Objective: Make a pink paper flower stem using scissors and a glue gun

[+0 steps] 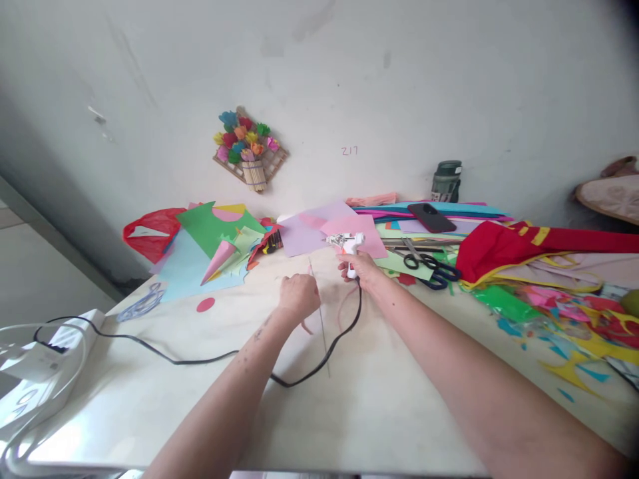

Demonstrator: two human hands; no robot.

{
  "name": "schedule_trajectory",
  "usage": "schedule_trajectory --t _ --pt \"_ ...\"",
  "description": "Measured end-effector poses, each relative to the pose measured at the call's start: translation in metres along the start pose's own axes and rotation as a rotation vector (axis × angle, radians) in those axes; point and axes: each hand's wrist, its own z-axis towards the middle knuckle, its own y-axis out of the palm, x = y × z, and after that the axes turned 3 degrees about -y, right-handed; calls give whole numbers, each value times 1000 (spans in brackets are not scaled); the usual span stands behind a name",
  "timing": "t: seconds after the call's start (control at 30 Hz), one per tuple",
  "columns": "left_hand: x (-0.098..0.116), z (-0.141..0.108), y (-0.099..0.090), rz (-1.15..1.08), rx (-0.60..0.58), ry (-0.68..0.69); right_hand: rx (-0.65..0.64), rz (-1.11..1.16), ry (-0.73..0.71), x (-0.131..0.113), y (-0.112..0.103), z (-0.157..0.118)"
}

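My right hand (pixel 360 267) grips a white hot glue gun (pixel 352 247) by its handle, with the nozzle pointing left above the pink paper. A black cord (pixel 344 339) runs down from the handle. My left hand (pixel 301 296) is closed in a fist over the table, and what its fingers hold is hidden. Right beside that fist runs a thin, dark wire-like stick (pixel 323 332). A narrow pink strip (pixel 307 327) shows just under the hand. Pink paper (pixel 368 233) and lilac paper (pixel 299 234) lie behind both hands.
Left stand a white power strip (pixel 74 352) and coiled cord (pixel 142 303). A red paper circle (pixel 205 305), pink paper cone (pixel 219 258) and green sheet (pixel 200 226) lie nearby. Right are scissors (pixel 417 258), a phone (pixel 432 217), red cloth (pixel 492 249), colourful scraps (pixel 574 366) and a bottle (pixel 446 179).
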Motion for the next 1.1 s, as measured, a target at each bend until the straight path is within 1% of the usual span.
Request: schedule_trajectory --t 0.1,0.23,0.33,0.4,0.5,0.6,0.67,0.77,0.87,1.1 --pt "-3 0 -4 -73 2 -17 16 7 5 2 -1 2" --pt "-7 4 -10 -182 -8 -80 -1 18 -12 5 -2 5" --pt "-6 3 -10 -149 -15 -118 -7 -33 -42 5 0 5" --pt "-3 0 -7 -62 -17 -93 10 -130 -77 5 2 5" --pt "1 -6 -3 24 -17 -48 42 -382 -154 4 3 7" --pt "2 -8 0 17 -29 -67 88 -741 -276 2 1 6" --pt "0 -7 1 -5 -47 -86 152 -980 -351 0 -1 4" --pt "-3 -5 1 -35 -61 -104 234 -1212 -385 -2 -2 0" --pt "-5 -5 1 -63 -65 -122 252 -1294 -351 -4 -1 -3" --pt "-14 -9 2 -161 -75 -113 248 -1288 -272 -5 -4 0"
